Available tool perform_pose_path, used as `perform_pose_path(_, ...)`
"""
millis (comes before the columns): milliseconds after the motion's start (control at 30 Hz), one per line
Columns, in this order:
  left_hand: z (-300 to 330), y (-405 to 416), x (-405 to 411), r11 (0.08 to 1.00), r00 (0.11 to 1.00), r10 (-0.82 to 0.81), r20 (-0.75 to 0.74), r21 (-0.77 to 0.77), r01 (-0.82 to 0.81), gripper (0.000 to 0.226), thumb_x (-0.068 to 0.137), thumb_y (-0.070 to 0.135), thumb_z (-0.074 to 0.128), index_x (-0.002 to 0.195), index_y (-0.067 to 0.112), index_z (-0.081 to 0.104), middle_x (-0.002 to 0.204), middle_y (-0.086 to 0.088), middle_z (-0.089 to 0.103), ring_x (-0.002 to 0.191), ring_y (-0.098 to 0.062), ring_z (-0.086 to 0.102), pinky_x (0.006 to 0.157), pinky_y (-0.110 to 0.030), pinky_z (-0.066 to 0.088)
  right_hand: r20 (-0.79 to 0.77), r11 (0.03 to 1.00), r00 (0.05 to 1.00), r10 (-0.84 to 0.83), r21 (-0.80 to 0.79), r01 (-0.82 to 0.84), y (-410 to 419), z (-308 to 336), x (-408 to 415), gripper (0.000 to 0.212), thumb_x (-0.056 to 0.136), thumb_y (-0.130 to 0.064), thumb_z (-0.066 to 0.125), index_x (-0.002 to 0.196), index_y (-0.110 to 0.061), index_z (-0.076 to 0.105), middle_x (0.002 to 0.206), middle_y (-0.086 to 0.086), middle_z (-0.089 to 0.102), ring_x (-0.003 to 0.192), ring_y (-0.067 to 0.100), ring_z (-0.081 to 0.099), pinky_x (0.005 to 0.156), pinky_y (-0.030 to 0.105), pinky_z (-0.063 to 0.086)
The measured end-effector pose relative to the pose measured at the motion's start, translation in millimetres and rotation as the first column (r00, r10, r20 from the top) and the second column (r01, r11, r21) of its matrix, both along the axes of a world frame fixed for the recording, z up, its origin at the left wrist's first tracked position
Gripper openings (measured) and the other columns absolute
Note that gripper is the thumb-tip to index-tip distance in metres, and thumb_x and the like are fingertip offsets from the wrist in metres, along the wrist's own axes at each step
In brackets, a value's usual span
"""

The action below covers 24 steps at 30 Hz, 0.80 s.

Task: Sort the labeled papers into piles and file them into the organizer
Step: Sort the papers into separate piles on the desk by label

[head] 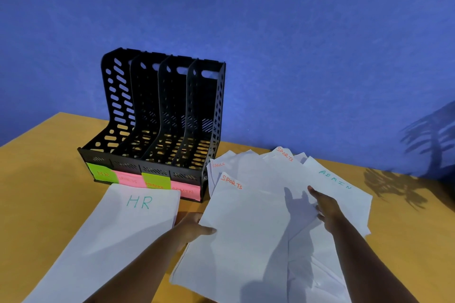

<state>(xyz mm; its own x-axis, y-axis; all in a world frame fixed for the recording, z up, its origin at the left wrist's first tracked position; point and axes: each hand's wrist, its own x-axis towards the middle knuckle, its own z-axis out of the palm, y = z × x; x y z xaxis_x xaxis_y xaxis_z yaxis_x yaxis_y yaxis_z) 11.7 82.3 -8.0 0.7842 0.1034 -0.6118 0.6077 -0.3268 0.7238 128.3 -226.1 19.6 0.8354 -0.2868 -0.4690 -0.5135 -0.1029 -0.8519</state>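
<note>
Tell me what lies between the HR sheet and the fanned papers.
In the head view, the left hand lies there, gripping the top SPORTS sheet's edge; beyond it, bare table.

Lighting is dim with a blue cast. Light arrives from about 5 o'clock, casting a hard hand shadow on the papers (258, 204) and plant shadows at 3 o'clock on wall (270, 32) and desk (37, 179). Wide-angle distortion bends the edges; focus is soft throughout.
</note>
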Motion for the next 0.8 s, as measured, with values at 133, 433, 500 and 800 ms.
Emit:
perform_pose_path(133, 3.1, -0.2, 0.6, 1.0, 1.0, -0.006, -0.006, -0.005, 0.006, 0.048, 0.08, 0.018, 0.071, 0.125, 0.012, 0.055, 0.129, -0.008, 0.06, 0.118, -0.027, 0.057, 0.102, -0.038, 0.047, -0.001, 0.999, 0.999, -0.041, 0.031, 0.041, 5.2, -0.1, 5.9, 0.049, 0.087, -0.028, 0.062, 0.127, -0.003, 0.052, 0.118, 0.009, 0.055, 0.109, 0.031, 0.055, 0.089, 0.034, 0.042)
perform_pose_path(433, 9.4, -2.5, 1.7, 1.0, 1.0, -0.017, -0.012, -0.003, 0.017, 0.047, 0.083, 0.015, 0.067, 0.128, 0.011, 0.053, 0.131, -0.008, 0.058, 0.119, -0.028, 0.056, 0.1, -0.037, 0.046, 0.58, 0.853, 0.795, -0.179, -0.312, 0.42, 19.0, 40.7, 5.9, 0.011, 0.082, -0.008, 0.062, 0.089, -0.008, 0.071, 0.096, 0.016, 0.072, 0.091, 0.032, 0.065, 0.073, 0.024, 0.039)
perform_pose_path(500, 10.1, -3.7, 0.8, 1.0, 1.0, -0.006, -0.008, -0.018, 0.006, 0.046, 0.083, 0.014, 0.068, 0.127, 0.01, 0.054, 0.13, -0.009, 0.059, 0.117, -0.028, 0.057, 0.1, -0.038, 0.047, 0.755, 0.82, 0.649, -0.091, -0.313, 0.479, 17.1, 52.5, 10.5, 0.012, 0.082, -0.004, 0.055, 0.083, -0.005, 0.067, 0.09, 0.017, 0.07, 0.083, 0.034, 0.064, 0.069, 0.022, 0.038)
perform_pose_path(800, 5.3, -8.7, -0.3, 1.0, 1.0, 0.022, 0.013, -0.018, -0.022, 0.04, 0.088, 0.019, 0.062, 0.126, 0.008, 0.056, 0.128, -0.009, 0.06, 0.111, -0.025, 0.06, 0.093, -0.032, 0.048, 0.992, 0.584, 0.078, 0.103, -0.124, 0.802, -0.5, 142.8, 9.2, 0.02, 0.085, 0.002, 0.049, 0.076, -0.005, 0.066, 0.078, 0.018, 0.067, 0.08, 0.016, 0.053, 0.06, 0.026, 0.041)
